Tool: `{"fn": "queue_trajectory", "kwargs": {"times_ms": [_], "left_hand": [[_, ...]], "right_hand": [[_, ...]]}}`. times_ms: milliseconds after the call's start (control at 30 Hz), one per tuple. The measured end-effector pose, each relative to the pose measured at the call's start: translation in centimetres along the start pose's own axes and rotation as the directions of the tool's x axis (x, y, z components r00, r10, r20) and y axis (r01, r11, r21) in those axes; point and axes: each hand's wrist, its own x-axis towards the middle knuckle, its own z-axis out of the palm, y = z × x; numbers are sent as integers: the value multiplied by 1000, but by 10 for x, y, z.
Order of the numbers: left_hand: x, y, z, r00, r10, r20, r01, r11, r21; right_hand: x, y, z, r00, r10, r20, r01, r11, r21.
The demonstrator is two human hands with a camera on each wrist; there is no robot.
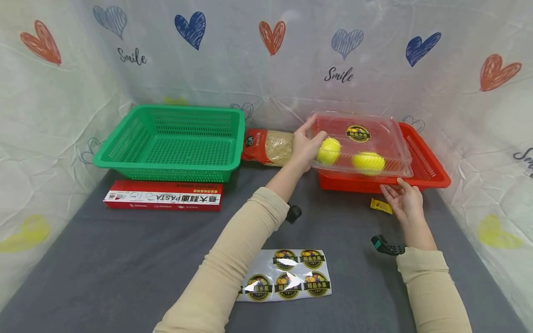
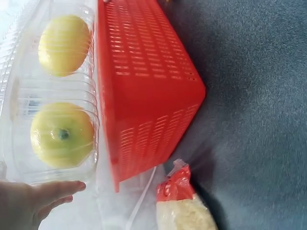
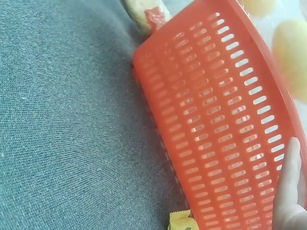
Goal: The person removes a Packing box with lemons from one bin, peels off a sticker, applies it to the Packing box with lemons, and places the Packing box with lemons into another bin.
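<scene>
A clear plastic box (image 1: 385, 132) with a round fruit label on its lid lies over the red basket (image 1: 430, 159). Two yellow fruits (image 2: 62, 135) show through its wall. My left hand (image 1: 306, 147) holds the box by its left end; in the left wrist view, fingers stretch along that end. At the basket's front rim, my right hand (image 1: 403, 201) grips the edge, thumb at the top and fingers below. The right wrist view shows a straight finger (image 3: 289, 175) against the slotted basket wall. Part of the grip is hidden there.
A green basket (image 1: 191, 150) stands at the back left, behind a red pasta box (image 1: 162, 196). Between the baskets lies a red-topped grain bag (image 1: 270, 147). A small yellow packet (image 1: 381, 206) sits before the red basket. A sticker sheet (image 1: 291, 275) lies at the front, partly under my left arm.
</scene>
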Motion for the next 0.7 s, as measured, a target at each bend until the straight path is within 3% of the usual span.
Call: {"fn": "queue_trajectory", "kwargs": {"times_ms": [133, 333, 533, 700], "left_hand": [[4, -7, 10, 1000, -1, 9, 1, 999, -37], [6, -9, 18, 1000, 0, -6, 0, 1000, 5], [12, -7, 18, 998, 60, -17, -58, 992, 111], [14, -3, 17, 998, 63, -2, -60, 973, 224]], "right_hand": [[0, 0, 1, 1000, 11, -17, -11, 1000, 3], [0, -1, 1, 999, -6, -38, 5, 1000, -18], [1, -1, 1, 999, -2, -32, 1, 1000, -14], [1, 0, 1, 1000, 7, -21, -7, 1000, -2]]}}
